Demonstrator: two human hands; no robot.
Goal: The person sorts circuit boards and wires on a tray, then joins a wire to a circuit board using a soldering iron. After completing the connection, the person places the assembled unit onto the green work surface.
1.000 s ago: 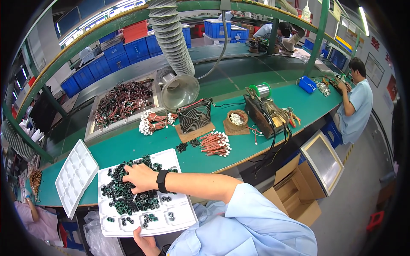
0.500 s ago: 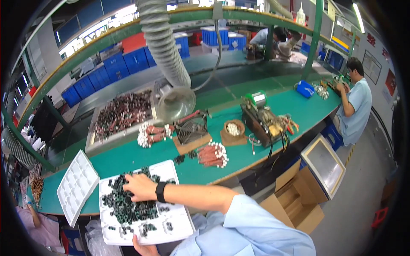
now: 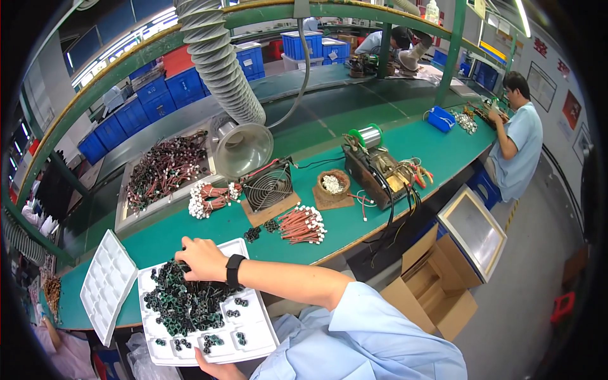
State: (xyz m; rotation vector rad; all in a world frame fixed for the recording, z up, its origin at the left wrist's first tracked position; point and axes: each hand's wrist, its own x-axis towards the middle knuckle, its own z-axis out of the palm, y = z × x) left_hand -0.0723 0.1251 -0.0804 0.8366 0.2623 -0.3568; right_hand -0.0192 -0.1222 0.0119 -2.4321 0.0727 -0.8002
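A white compartment tray [image 3: 253,323] lies at the near edge of the green bench, heaped with small black and green ring-shaped parts [image 3: 183,304]. My right hand [image 3: 201,258], with a black watch on the wrist, reaches across from the right. It rests palm down on the top of the heap with its fingers curled into the parts. My left hand [image 3: 215,368] shows only partly at the bottom and grips the tray's near edge from below.
An empty white tray [image 3: 107,285] lies left of the full one. Beyond are bundles of red wires with white ends [image 3: 303,223], a small fan [image 3: 267,187], a funnel-ended extraction hose [image 3: 240,149], a metal tray of wired parts [image 3: 161,171] and a machine [image 3: 373,168]. A co-worker [image 3: 516,139] sits at the far right.
My right hand stays on the heap of parts, shifting slightly toward its upper edge. The view has swung a little; the tray sits about where it was.
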